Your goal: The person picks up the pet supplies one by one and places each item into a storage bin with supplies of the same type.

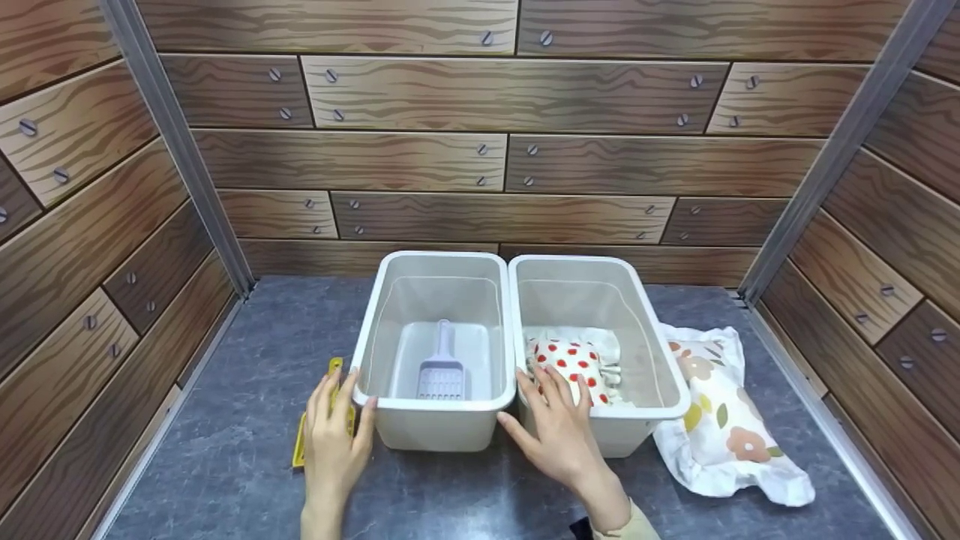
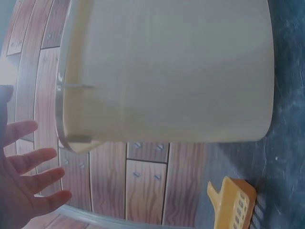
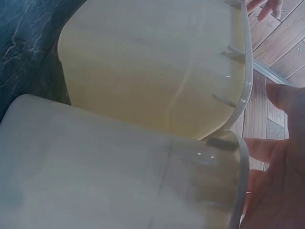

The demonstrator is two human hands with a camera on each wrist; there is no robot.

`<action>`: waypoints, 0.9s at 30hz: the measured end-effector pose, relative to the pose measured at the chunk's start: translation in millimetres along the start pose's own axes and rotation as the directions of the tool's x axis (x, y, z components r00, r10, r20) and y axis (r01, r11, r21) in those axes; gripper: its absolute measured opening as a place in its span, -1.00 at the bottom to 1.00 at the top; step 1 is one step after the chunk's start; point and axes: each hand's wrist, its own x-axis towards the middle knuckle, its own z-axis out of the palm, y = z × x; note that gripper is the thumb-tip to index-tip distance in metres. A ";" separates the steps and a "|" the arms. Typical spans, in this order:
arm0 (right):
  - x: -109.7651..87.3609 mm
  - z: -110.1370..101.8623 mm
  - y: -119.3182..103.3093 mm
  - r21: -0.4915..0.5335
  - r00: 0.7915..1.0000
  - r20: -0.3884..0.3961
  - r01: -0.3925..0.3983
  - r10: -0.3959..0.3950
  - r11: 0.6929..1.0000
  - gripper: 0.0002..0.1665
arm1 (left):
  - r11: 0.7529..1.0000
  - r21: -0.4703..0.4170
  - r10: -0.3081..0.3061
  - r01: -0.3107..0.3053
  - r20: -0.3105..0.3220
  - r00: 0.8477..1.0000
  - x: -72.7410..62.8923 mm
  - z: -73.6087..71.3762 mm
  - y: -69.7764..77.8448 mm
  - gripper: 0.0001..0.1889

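Observation:
My left hand (image 1: 330, 442) hovers at the front left corner of the left light-grey plastic bin (image 1: 431, 429), fingers spread and fairly straight. In the left wrist view its fingers (image 2: 35, 183) appear apart from the bin wall. Inside that bin lies a pale purple slotted litter scoop (image 1: 441, 375). My right hand (image 1: 562, 439) is at the front left of the right bin (image 1: 622, 439), its fingers extended over the rim and its thumb (image 3: 283, 95) out to the side; contact is unclear. A white cushion with red spots (image 1: 574, 360) lies in the right bin.
Partly behind my left hand, a yellow slotted scoop (image 1: 299, 448) lies on the dark marbled surface (image 1: 217, 420). A floral cushion with white edges (image 1: 724, 420) lies against the right bin's outer side. Wood-patterned walls (image 1: 420, 161) enclose the back and sides.

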 end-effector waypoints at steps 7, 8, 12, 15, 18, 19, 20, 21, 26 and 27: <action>6.3 2.9 -4.1 -0.036 1.000 -0.015 0.018 -0.019 0.999 -0.28 | 0.998 -0.036 -0.053 0.051 -0.052 0.997 -3.4 -5.5 -7.6 -0.61; 7.0 3.6 -4.8 -0.044 1.000 -0.016 0.019 -0.019 0.999 -0.28 | 0.998 -0.043 -0.056 0.054 -0.064 0.996 -3.6 -6.3 -9.1 -0.61; 9.6 5.8 -7.8 -0.049 1.000 -0.010 0.003 -0.003 0.999 -0.27 | 0.995 -0.059 -0.083 0.077 -0.108 0.991 -6.3 -10.7 -15.7 -0.62; 10.5 7.8 -10.0 -0.046 1.000 -0.003 -0.016 0.016 0.999 -0.27 | 0.991 -0.061 -0.123 0.117 -0.106 0.987 -9.7 -14.6 -22.6 -0.63; 11.2 9.0 -11.2 -0.049 1.000 -0.006 -0.031 0.030 0.998 -0.27 | 0.984 -0.050 -0.173 0.169 -0.080 0.982 -13.7 -16.7 -30.4 -0.63; 11.2 9.4 -11.3 -0.052 0.999 -0.006 -0.034 0.034 0.998 -0.27 | 0.982 -0.043 -0.186 0.183 -0.070 0.980 -14.7 -17.1 -33.1 -0.63; 11.3 9.5 -11.4 -0.056 0.999 -0.008 -0.036 0.036 0.998 -0.27 | 0.980 -0.037 -0.199 0.197 -0.062 0.978 -15.9 -17.3 -35.4 -0.63; 11.3 9.5 -11.5 -0.059 0.999 -0.010 -0.036 0.036 0.998 -0.27 | 0.977 -0.035 -0.211 0.209 -0.055 0.976 -17.0 -17.2 -37.8 -0.62; 12.3 9.6 -11.6 -0.069 0.999 -0.018 -0.029 0.028 0.997 -0.27 | 0.970 -0.042 -0.240 0.238 -0.034 0.970 -20.5 -15.9 -47.9 -0.60; 12.8 9.6 -11.7 -0.066 0.999 -0.017 -0.030 0.029 0.997 -0.27 | 0.969 -0.045 -0.243 0.241 -0.029 0.970 -20.9 -15.6 -49.7 -0.59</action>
